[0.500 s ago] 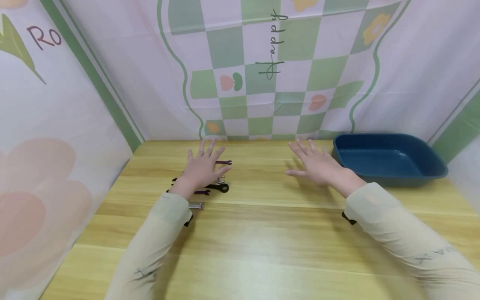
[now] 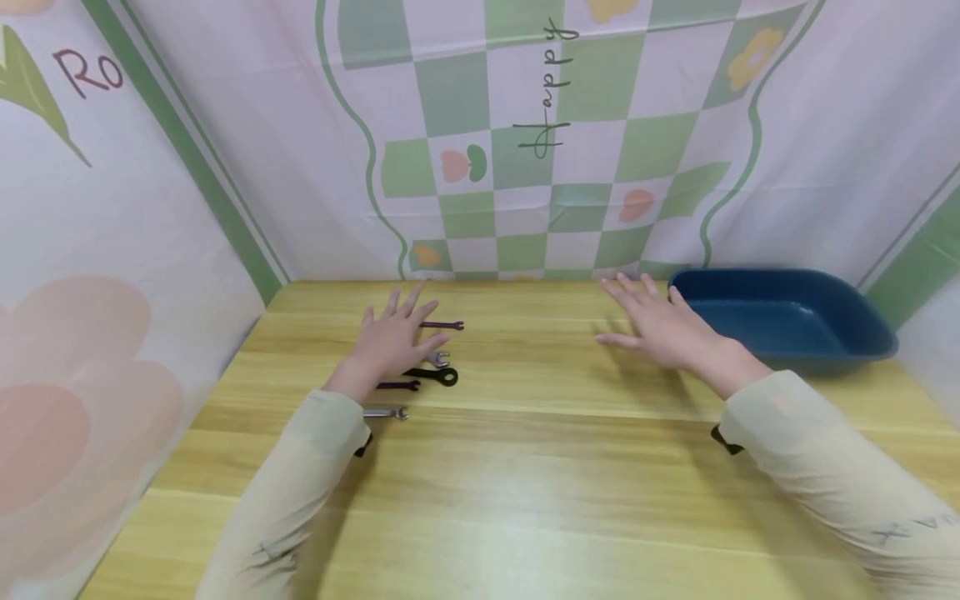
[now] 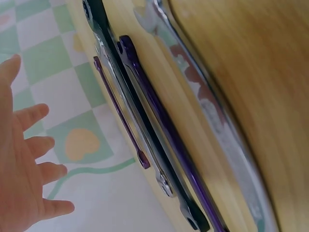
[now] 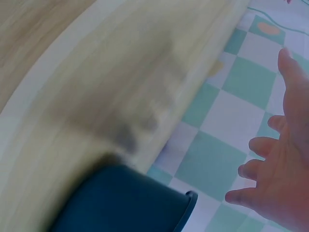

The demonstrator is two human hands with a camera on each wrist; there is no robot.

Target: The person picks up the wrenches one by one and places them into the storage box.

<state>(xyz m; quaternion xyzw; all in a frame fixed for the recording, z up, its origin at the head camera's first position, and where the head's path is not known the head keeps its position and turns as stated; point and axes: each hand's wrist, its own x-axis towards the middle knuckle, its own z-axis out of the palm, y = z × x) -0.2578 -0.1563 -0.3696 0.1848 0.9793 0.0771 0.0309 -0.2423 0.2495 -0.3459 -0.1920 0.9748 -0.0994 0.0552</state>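
Note:
My left hand (image 2: 384, 343), fingers spread and holding nothing, hovers over several wrenches that lie side by side on the wooden table. Partly covered by it in the head view are a small purple wrench (image 2: 448, 325), a silver wrench (image 2: 440, 359), a black wrench (image 2: 442, 377) and a larger purple wrench (image 2: 405, 385). Nearest the person is another silver wrench (image 2: 388, 412); in the left wrist view this long silver wrench (image 3: 212, 101) lies apart from the rest. With fingers spread and nothing held, my right hand (image 2: 666, 332) is raised beside the blue tub (image 2: 795, 360).
The blue tub stands at the table's back right, its inside visible. A patterned curtain (image 2: 517, 208) hangs along the table's back edge, and another cloth (image 2: 112, 292) hangs on the left. The wooden table (image 2: 525, 483) stretches between and in front of the hands.
My left hand has shifted a little left, uncovering more of the wrenches. My right hand has moved right, now overlapping the tub's left rim in the head view. Wrenches and tub have stayed put.

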